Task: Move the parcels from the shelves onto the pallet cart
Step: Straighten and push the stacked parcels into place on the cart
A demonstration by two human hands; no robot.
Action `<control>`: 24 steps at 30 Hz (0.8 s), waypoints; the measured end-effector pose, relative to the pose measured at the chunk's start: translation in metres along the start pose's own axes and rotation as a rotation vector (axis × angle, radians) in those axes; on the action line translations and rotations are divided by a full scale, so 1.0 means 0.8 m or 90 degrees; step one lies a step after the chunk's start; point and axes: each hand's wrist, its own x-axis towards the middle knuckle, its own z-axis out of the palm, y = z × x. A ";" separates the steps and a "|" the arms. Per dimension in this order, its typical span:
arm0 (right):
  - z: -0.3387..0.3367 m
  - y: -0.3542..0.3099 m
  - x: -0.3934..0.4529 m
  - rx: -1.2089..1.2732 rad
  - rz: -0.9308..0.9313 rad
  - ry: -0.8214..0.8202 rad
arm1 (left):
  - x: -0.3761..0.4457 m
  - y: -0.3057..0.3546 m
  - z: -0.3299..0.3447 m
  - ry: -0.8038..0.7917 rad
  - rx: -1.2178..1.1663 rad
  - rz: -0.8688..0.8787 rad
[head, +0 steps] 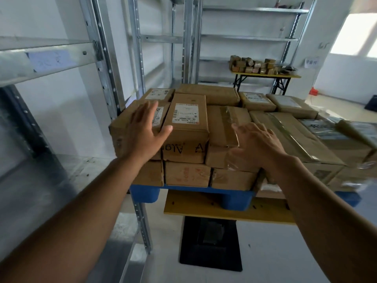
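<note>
Brown cardboard parcels [186, 127] (one bearing a white label with black print) sit on a blue pallet [145, 193] over a yellow board [204, 207], beside silver-grey shelves [106, 58].

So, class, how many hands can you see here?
2: the left hand over the left-front parcel, the right hand over the tape-wrapped parcel.

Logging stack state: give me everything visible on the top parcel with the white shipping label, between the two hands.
The labelled parcel is a brown cardboard box, closed, lying flat on top of other boxes on the blue pallet. Its white barcode label faces up, and dark lettering shows upside down on its near side. It sits roughly level, pressed against neighbouring parcels on both sides. The left hand, fingers spread, overlaps its left edge; contact is unclear.
</note>
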 end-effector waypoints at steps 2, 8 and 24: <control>-0.004 0.021 -0.004 -0.010 0.002 -0.018 | 0.005 0.036 0.021 -0.063 0.023 0.090; 0.000 0.053 -0.003 -0.035 -0.011 -0.098 | 0.014 0.091 0.084 -0.264 0.201 0.234; 0.004 0.073 -0.002 0.031 -0.057 -0.088 | 0.004 0.112 0.087 -0.301 0.247 0.177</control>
